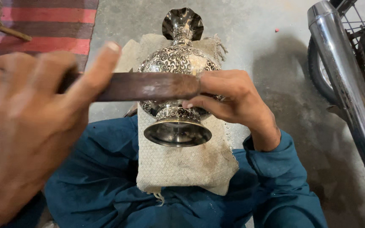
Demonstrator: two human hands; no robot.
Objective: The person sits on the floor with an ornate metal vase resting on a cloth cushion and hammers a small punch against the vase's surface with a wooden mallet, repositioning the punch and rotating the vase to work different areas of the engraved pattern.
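With the left hand (26, 126) at frame left gripping the flat bar (148, 85) and the right hand (233, 99) pinching its other end, keep it level across the engraved vase (176, 63) at centre, on the woven cloth (182, 164).

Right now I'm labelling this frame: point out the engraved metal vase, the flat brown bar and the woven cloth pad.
Engraved silver metal vase (178, 59), head view, patterned belly.
Flat brown bar (148, 85), head view, mid-length.
Woven beige cloth pad (182, 166), head view, bare lower part.

Grey concrete floor (275, 63). On it: striped red rug (51, 21) top left, motorcycle wheel (322, 71) at right. Lap-borne woven cloth pad (182, 164) carrying engraved metal vase (178, 63), lying sideways.
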